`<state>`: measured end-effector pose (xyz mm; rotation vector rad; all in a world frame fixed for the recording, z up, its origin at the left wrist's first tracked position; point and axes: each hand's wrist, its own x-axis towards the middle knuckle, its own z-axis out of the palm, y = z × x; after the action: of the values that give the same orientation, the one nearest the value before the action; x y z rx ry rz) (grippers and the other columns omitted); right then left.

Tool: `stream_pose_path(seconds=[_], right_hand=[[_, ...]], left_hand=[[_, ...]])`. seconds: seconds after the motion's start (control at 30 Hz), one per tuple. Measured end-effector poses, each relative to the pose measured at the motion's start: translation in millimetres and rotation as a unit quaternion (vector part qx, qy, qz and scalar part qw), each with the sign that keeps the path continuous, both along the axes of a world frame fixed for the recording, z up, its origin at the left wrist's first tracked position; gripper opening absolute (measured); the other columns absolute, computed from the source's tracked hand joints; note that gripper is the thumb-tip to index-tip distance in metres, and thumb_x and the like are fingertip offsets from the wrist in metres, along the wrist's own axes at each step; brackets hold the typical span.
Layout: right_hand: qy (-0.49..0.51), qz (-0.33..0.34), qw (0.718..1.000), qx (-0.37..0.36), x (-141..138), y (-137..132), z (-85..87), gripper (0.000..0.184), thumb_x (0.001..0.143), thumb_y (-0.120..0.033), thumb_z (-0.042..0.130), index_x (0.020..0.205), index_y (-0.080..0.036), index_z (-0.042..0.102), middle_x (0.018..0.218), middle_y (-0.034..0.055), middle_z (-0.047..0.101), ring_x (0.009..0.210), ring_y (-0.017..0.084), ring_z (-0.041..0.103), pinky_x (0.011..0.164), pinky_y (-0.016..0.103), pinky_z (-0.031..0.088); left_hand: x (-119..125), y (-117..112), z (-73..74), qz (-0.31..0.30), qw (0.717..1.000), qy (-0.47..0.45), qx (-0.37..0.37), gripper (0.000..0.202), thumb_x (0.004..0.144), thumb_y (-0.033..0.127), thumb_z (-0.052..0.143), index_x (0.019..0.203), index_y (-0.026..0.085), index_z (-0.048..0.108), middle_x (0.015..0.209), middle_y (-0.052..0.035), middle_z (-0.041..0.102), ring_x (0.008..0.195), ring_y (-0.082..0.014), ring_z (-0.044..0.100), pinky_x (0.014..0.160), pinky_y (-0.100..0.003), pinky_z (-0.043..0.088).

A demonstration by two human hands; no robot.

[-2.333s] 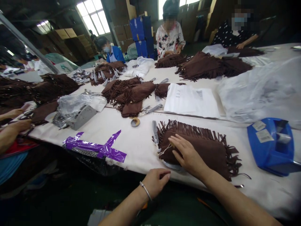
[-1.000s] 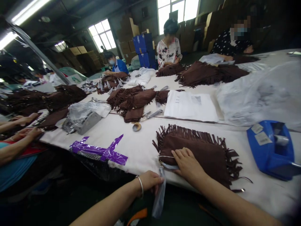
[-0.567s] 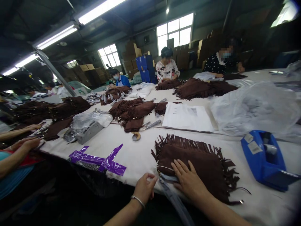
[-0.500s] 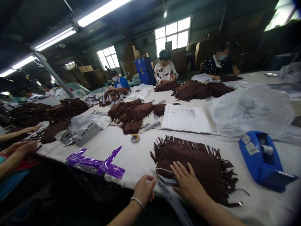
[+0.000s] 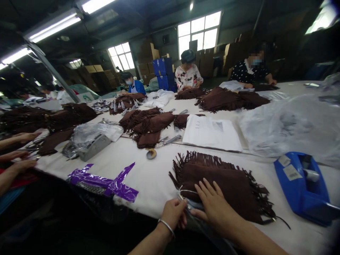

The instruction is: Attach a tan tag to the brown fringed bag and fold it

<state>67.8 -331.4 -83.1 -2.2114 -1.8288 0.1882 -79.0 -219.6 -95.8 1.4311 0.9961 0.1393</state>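
Observation:
A dark brown fringed bag [image 5: 228, 177] lies flat on the white-covered table in front of me. My right hand [image 5: 215, 203] rests on its near left part with fingers stretched out, pressing it flat. At the bag's near left corner, my left hand [image 5: 175, 212] is closed in a pinch; what sits between the fingertips is too small to make out. A thin white string [image 5: 189, 191] loops by that corner. Beneath my hands, a greyish plastic-wrapped strip [image 5: 204, 226] hangs over the table edge, partly hidden by the right hand.
A blue tape dispenser [image 5: 305, 187] stands to the right, with a big clear plastic bag [image 5: 287, 124] behind it. White packaging sheets [image 5: 211, 134], a tape roll [image 5: 151, 154] and more brown bags [image 5: 154, 127] lie beyond. Purple tape [image 5: 106, 184] covers the left edge. Co-workers' hands [image 5: 22, 161] are far left.
My left hand has come right, up to the bag's corner, and its fingers have closed there. My right hand stays flat on the bag. The view has shifted slightly.

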Motion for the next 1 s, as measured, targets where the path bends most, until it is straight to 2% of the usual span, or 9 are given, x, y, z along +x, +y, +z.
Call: stream_pose_path(seconds=[0.07,0.2,0.3,0.43,0.6,0.7,0.8,0.9,1.0], right_hand=[[0.007,-0.008,1.000,-0.001,-18.3,3.7,-0.7,0.079,0.078,-0.057,0.051,0.138,-0.008,0.035,0.142,0.0184,0.030,0.132,0.038,0.021,0.106,0.061,0.020],[-0.031,-0.008,0.999,0.033,-32.5,3.7,-19.8,0.078,0.069,-0.023,0.053,0.141,-0.010,0.027,0.147,0.0136,0.024,0.135,0.033,0.017,0.109,0.053,0.020],[-0.052,-0.012,0.996,0.070,-28.6,3.4,-34.1,0.087,0.061,-0.016,0.054,0.142,-0.010,0.024,0.149,0.0113,0.018,0.136,0.030,0.013,0.110,0.048,0.021],[-0.077,-0.034,0.991,0.102,-19.4,11.5,-40.1,0.070,0.071,-0.011,0.049,0.139,-0.009,0.033,0.145,0.0138,0.028,0.134,0.031,0.022,0.107,0.049,0.029],[-0.100,0.020,0.987,0.126,3.9,14.9,-39.1,0.064,0.077,0.002,0.034,0.139,-0.011,0.032,0.139,0.0103,0.041,0.126,0.022,0.038,0.102,0.041,0.040],[-0.102,0.050,0.982,0.148,13.9,9.9,-40.5,0.062,0.079,0.001,0.031,0.140,-0.010,0.028,0.138,0.0107,0.042,0.125,0.021,0.040,0.099,0.039,0.043],[-0.118,0.064,0.977,0.164,15.6,5.3,-43.2,0.062,0.082,0.000,0.028,0.142,-0.011,0.022,0.137,0.0109,0.043,0.123,0.020,0.043,0.097,0.039,0.046],[-0.120,0.066,0.976,0.172,13.5,2.2,-43.6,0.065,0.082,0.001,0.026,0.144,-0.012,0.014,0.137,0.0108,0.044,0.124,0.020,0.043,0.095,0.040,0.047],[-0.114,0.064,0.977,0.171,12.0,0.0,-41.7,0.065,0.082,0.001,0.026,0.144,-0.012,0.011,0.137,0.0098,0.043,0.125,0.019,0.041,0.097,0.038,0.046]], left_hand=[[3.2,-0.7,-0.1,0.009,1.000,-0.017,0.015,0.050,0.066,0.069,0.053,0.066,0.019,0.045,0.036,0.0032,0.052,0.027,-0.0093,0.041,0.029,-0.018,0.024],[5.1,2.9,1.9,-0.007,0.999,-0.034,0.037,0.050,0.071,0.067,0.052,0.067,0.017,0.050,0.042,0.0028,0.055,0.030,-0.0072,0.041,0.032,-0.017,0.028],[-0.6,6.2,6.7,-0.023,0.999,-0.034,0.015,0.054,0.073,0.068,0.050,0.074,0.014,0.058,0.055,-0.0015,0.063,0.045,-0.0098,0.055,0.042,-0.018,0.041],[-14.4,12.5,15.9,0.008,0.994,-0.025,-0.105,0.063,0.075,0.068,0.049,0.090,0.008,0.063,0.082,-0.0141,0.070,0.072,-0.0202,0.068,0.066,-0.029,0.053],[-19.9,19.3,20.7,0.052,0.950,-0.106,-0.289,0.068,0.082,0.063,0.047,0.117,0.006,0.055,0.114,-0.0211,0.062,0.099,-0.0266,0.063,0.091,-0.039,0.049],[-0.7,19.1,17.6,0.084,0.909,-0.217,-0.347,0.061,0.084,0.056,0.049,0.120,0.008,0.054,0.119,-0.0178,0.060,0.108,-0.0256,0.058,0.098,-0.037,0.045],[30.6,22.6,11.5,0.143,0.891,-0.295,-0.314,0.048,0.080,0.039,0.062,0.114,0.006,0.057,0.114,-0.0168,0.063,0.106,-0.0272,0.060,0.096,-0.038,0.046],[57.4,35.4,6.0,0.172,0.893,-0.287,-0.301,0.045,0.071,0.025,0.070,0.110,0.004,0.059,0.103,-0.0173,0.067,0.096,-0.0306,0.063,0.089,-0.044,0.049],[72.1,52.6,4.7,0.187,0.888,-0.243,-0.343,0.042,0.073,0.024,0.065,0.109,0.003,0.059,0.095,-0.0175,0.069,0.092,-0.0318,0.065,0.086,-0.048,0.050]])
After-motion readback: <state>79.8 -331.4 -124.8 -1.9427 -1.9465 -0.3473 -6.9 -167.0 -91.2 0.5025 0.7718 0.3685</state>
